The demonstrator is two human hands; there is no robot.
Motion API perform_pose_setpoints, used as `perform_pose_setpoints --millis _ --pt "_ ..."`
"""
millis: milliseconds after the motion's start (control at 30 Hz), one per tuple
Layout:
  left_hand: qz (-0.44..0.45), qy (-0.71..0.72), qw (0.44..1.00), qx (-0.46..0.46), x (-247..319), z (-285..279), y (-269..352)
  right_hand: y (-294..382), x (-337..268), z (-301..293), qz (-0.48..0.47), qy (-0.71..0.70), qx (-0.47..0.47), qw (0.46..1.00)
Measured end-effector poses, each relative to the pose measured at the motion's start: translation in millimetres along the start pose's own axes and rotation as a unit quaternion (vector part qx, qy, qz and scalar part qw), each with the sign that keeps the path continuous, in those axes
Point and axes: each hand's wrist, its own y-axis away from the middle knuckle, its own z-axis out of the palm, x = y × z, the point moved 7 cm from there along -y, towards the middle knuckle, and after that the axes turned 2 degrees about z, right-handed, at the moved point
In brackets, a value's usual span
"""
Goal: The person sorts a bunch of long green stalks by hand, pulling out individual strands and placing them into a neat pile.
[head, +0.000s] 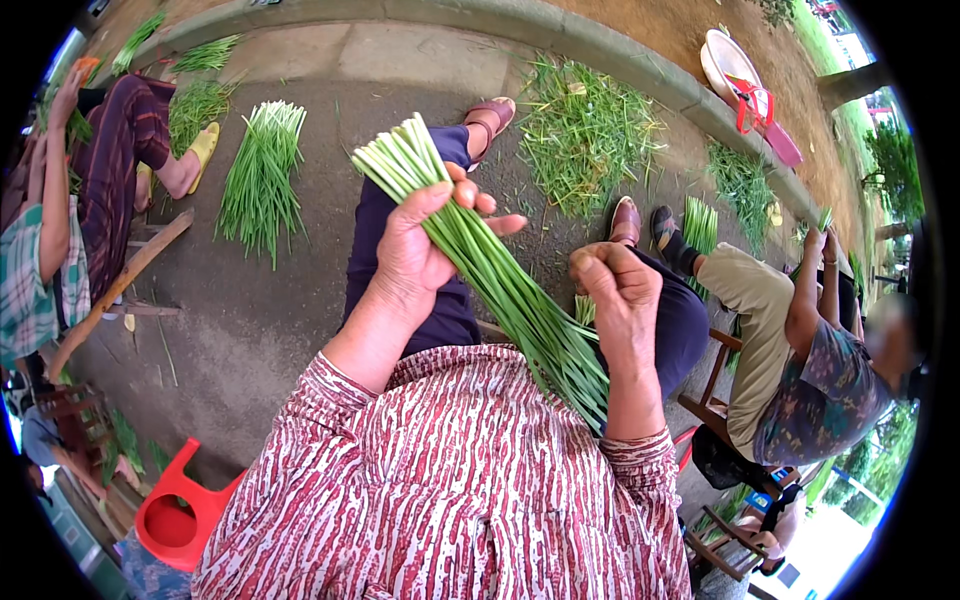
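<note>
A bundle of long green stalks with pale ends, resembling garlic chives (517, 292), lies slantwise across my lap. My left hand (424, 225) is closed around it just below the pale ends, its fingertips showing on the far side. To the right of the bundle, my right hand (619, 289) is raised over my knee with its fingers curled; whether it pinches a thin leaf cannot be told. The leafy ends of the bundle pass beside my right wrist. A larger heap of the same greens (262, 176) lies on the ground at the left.
Loose trimmings (589, 131) are heaped beyond my feet, before a concrete kerb (660, 67). A seated person (825, 375) is at the right, another (112, 172) at the left by a wooden bench (124, 289). A red plastic stool (176, 517) stands lower left. A pale basin (727, 64) is beyond the kerb.
</note>
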Motion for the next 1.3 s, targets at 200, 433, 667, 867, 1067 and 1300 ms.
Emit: perform_pose_setpoints --millis 200,433,667,867,1067,1300 --pt "-0.001 -0.008 0.999 -0.033 4 0 3 1 6 -4 0.001 -0.006 0.004 1.0" --pt "-0.027 -0.045 0.997 -0.052 -6 12 6 2 -9 49 -0.044 0.127 -0.086 0.987" --pt "-0.029 -0.043 0.997 -0.059 -2 12 8 -3 -20 54 -0.019 0.058 -0.12 0.991" --pt "-0.031 -0.053 0.997 -0.039 -1 11 9 -6 -25 48 -0.055 0.106 -0.062 0.991" --pt "-0.054 -0.113 0.992 0.024 -1 11 13 -9 -41 46 -0.165 0.138 -0.022 0.976" --pt "-0.091 -0.152 0.983 0.045 -9 14 15 -21 -53 47 -0.12 0.001 -0.018 0.993"
